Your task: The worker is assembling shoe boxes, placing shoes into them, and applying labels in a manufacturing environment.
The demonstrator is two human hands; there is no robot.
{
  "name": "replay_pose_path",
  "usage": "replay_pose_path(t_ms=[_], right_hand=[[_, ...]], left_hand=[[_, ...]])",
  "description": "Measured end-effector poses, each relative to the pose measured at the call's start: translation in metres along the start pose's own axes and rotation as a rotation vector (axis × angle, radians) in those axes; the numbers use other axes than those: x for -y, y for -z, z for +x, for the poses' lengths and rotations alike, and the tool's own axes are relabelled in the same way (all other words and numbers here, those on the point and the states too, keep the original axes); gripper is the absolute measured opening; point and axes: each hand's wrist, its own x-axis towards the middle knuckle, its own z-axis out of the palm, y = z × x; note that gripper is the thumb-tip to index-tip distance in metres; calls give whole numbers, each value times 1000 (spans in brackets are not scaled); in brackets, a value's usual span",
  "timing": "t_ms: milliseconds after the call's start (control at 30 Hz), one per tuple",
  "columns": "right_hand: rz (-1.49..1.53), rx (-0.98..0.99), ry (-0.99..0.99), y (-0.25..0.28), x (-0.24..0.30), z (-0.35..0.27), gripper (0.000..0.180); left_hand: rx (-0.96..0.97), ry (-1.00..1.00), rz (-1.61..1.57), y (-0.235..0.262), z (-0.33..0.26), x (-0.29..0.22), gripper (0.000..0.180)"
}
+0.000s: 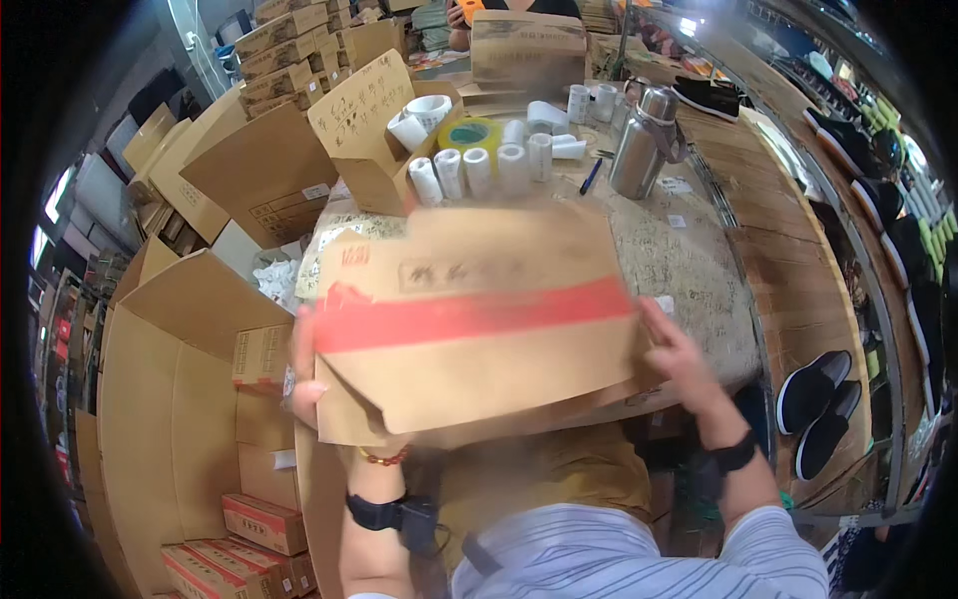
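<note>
Between both hands, above the near part of the table, is a brown cardboard box (pixel 479 369) with a wide red stripe, blurred by motion. It looks flattened or partly folded, with a loose flap at its lower left corner. My left hand (pixel 307 369) grips its left edge, thumb in front and the other fingers partly hidden. At the opposite edge, my right hand (pixel 684 359) is closed on the cardboard, its fingertips partly behind it. Beyond the box stand several white label rolls (pixel 477 170) and a roll of yellow tape (pixel 469 133).
A steel flask (pixel 644 150) and a pen (pixel 591 175) are at the table's far right. On the left, a large open carton (pixel 150 399) holds red-striped boxes (pixel 264 524). Black shoes (pixel 813 394) rest on the right-hand shelf. Across the table, a person holds an orange object (pixel 467 10).
</note>
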Motion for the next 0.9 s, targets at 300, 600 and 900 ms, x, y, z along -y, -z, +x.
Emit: replay_pose_path(t_ms=[300, 600, 900], right_hand=[[-899, -326, 957, -10, 106, 23, 65], [-664, 220, 285, -67, 72, 157, 24], [182, -651, 537, 7, 50, 146, 30]], left_hand=[[418, 342, 351, -10, 69, 49, 36], [638, 288, 942, -27, 64, 51, 78], [650, 114, 967, -42, 53, 45, 94]])
